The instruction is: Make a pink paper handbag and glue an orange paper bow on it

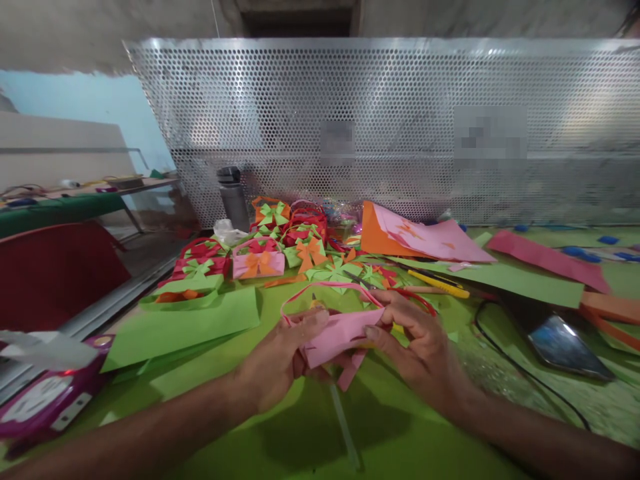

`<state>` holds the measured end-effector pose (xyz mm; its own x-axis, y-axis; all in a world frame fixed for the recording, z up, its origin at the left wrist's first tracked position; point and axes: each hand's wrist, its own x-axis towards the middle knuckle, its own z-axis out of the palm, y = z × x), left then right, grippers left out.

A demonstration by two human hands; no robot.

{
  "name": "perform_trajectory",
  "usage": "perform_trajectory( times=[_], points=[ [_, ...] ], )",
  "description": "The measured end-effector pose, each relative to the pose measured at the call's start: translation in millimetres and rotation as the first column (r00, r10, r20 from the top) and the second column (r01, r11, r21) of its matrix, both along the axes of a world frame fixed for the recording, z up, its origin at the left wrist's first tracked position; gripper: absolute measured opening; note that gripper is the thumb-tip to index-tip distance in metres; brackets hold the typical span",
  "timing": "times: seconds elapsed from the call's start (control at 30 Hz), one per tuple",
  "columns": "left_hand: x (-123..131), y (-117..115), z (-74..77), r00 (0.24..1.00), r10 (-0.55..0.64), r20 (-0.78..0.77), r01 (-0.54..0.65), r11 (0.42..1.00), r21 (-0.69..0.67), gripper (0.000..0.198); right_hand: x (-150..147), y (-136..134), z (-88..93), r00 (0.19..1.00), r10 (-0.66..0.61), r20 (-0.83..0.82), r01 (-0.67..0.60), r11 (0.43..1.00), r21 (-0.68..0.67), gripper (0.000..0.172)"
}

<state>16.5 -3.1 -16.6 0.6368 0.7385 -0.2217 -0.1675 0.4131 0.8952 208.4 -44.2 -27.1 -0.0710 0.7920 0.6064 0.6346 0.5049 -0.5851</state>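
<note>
Between my hands, above the green table surface, is a small pink paper handbag (336, 339) with a thin pink handle looping up over it. My left hand (287, 350) grips its left end, thumb on the front face. At the right end, my right hand (413, 340) pinches the bag between thumb and fingers. A pink flap hangs below the bag. Under it a translucent glue stick (344, 423) points toward me; the glue gun it seems to belong to is mostly hidden behind the bag and my hands.
Finished paper bags with bows (259, 262) stand at the back left beside a grey bottle (233, 200). Green paper (195, 327) lies left, near a purple power strip (50, 400). A yellow cutter (440, 283), pink sheets (430, 233) and a phone (570, 347) with a black cable lie right.
</note>
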Motion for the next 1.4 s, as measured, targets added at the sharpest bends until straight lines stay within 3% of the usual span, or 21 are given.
perform_trajectory(
  times=[0.47,0.77,0.97,1.4],
  points=[
    [1.6,2.7,-2.4,0.996,0.089,0.006,-0.089,0.995,0.034,0.032,-1.1,-1.6,3.3,1.0,0.011,0.014,-0.011,1.0,0.026,0.013],
    [2.1,4.7,-1.7,0.989,0.136,-0.058,-0.135,0.991,0.019,0.042,0.2,0.9,1.8,1.0,0.002,-0.025,-0.003,1.0,-0.017,0.014],
    [1.1,3.8,-3.8,0.993,0.108,-0.05,-0.106,0.993,0.046,0.039,-0.6,0.0,3.1,1.0,-0.02,-0.015,0.02,1.0,-0.015,0.019],
    [1.5,6.2,-0.8,0.991,0.096,-0.089,-0.092,0.995,0.048,0.044,0.1,1.1,1.5,0.998,0.061,-0.027,-0.063,0.996,-0.066,0.016]
  ],
)
